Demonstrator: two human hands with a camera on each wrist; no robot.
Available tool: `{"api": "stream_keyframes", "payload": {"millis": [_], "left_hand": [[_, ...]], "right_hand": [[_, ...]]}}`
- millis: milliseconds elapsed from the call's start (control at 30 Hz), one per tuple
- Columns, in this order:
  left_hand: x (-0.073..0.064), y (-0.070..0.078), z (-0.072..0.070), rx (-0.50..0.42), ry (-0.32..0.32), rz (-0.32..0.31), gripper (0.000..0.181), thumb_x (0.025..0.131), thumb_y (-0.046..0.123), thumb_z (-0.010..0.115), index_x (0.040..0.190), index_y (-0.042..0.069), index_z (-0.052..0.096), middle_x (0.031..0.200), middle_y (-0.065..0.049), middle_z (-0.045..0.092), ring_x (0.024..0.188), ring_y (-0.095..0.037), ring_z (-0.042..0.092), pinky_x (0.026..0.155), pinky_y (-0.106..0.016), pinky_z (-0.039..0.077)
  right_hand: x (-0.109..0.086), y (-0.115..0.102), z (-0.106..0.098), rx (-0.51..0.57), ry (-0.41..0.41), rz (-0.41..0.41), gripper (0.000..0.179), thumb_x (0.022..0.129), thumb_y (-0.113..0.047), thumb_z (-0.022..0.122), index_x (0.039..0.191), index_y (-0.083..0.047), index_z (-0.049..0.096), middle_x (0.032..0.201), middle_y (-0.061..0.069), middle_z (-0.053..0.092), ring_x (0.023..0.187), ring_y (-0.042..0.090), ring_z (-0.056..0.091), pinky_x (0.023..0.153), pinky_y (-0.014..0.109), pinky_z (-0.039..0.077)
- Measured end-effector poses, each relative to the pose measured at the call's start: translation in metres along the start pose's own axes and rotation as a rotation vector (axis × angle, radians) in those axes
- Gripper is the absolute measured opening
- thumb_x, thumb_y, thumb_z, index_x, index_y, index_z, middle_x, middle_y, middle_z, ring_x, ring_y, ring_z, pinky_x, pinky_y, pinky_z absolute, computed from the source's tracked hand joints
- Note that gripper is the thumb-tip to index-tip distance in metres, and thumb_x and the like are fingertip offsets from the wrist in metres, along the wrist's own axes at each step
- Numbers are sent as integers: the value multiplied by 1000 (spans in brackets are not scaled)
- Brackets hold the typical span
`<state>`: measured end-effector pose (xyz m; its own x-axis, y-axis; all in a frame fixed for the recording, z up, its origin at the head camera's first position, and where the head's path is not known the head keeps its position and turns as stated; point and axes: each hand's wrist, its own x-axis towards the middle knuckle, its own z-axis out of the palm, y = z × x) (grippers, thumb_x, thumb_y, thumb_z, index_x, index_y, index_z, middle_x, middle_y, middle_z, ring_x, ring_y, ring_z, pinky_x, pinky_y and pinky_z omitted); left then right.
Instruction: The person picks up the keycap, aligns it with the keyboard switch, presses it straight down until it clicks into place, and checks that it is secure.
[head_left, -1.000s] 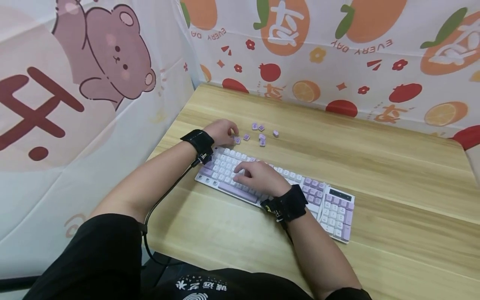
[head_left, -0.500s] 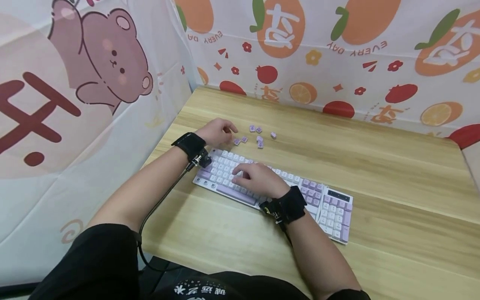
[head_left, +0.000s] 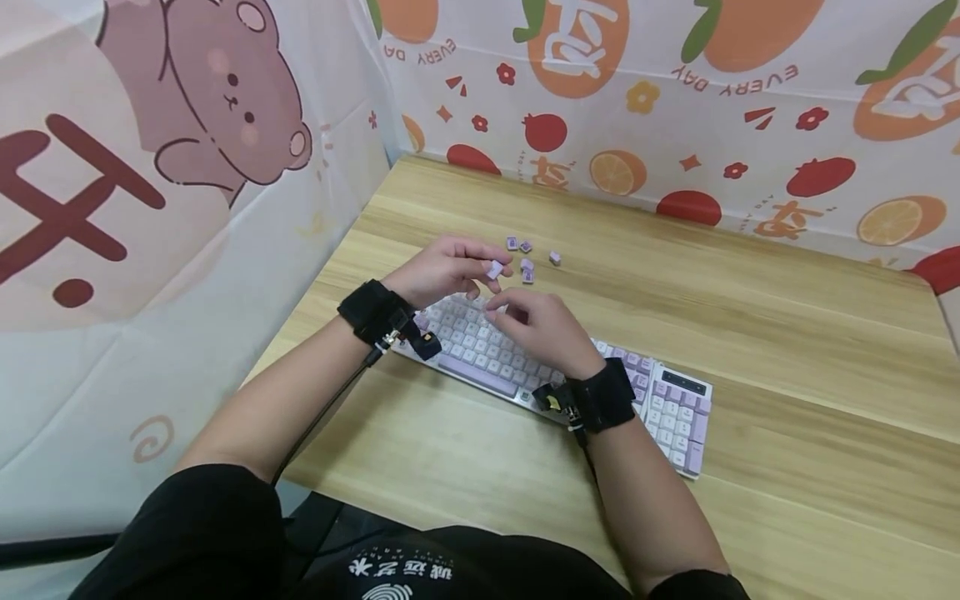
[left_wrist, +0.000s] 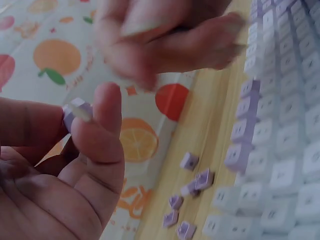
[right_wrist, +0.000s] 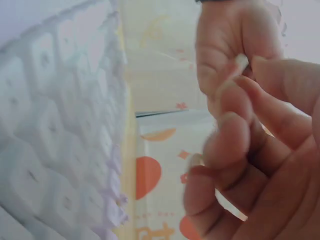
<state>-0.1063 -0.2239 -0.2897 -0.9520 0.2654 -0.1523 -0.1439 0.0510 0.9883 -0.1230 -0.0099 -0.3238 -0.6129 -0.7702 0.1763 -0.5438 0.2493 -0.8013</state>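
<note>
My left hand point(head_left: 442, 273) is raised over the top left part of the white and purple keyboard point(head_left: 480, 358). Its thumb and fingers pinch a light purple keycap point(head_left: 495, 269); in the left wrist view this keycap point(left_wrist: 70, 119) is partly covered by the fingertips. Close by on the right, my right hand point(head_left: 551, 329) hovers above the keys with loosely bent fingers, and no object shows in it. In the right wrist view its fingers point(right_wrist: 230, 140) overlap the left hand behind. Both hands hide some of the keys.
Several loose purple keycaps point(head_left: 528, 275) lie on the wooden table point(head_left: 750, 333) behind the keyboard. Printed cloth point(head_left: 615, 125) hangs along the back and left table edges. A black cable point(head_left: 322, 429) runs from the left wrist camera along the forearm.
My left hand has come up from the table and moved right, a keycap now visible in its pinch. My right hand has shifted slightly right and away from me.
</note>
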Motion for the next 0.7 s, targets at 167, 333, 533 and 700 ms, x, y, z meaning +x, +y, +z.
{"api": "stream_keyframes", "payload": {"millis": [167,333,533,700], "left_hand": [[-9,1,8,3,-2,9,41,99,-2,47,139,1,50,109,-10,69,82,-17,61,58,-23,44],[-16,1,15,31,-8,22,47,97,-3,52,142,7,45,115,-10,70,76,-16,59,57,-25,37],[-21,3,20,81,-10,58,50,95,-5,55,143,3,43,114,-9,71,74,-13,60,57,-23,37],[-26,1,26,189,18,170,49,94,-6,57,141,0,44,122,-15,68,83,-13,65,65,-22,49]], "right_hand": [[-2,-1,-10,44,175,-4,13,95,-23,65,104,-13,66,69,2,51,59,17,46,54,27,36],[-2,1,-11,94,247,-71,27,92,-18,69,117,-11,62,68,3,53,57,16,48,52,26,39],[1,1,-8,80,251,-140,25,94,-23,68,116,-12,68,74,0,59,58,14,47,53,25,39],[1,-1,-4,107,260,-130,23,95,-25,67,113,-12,68,78,-1,62,61,13,51,54,25,42]]}}
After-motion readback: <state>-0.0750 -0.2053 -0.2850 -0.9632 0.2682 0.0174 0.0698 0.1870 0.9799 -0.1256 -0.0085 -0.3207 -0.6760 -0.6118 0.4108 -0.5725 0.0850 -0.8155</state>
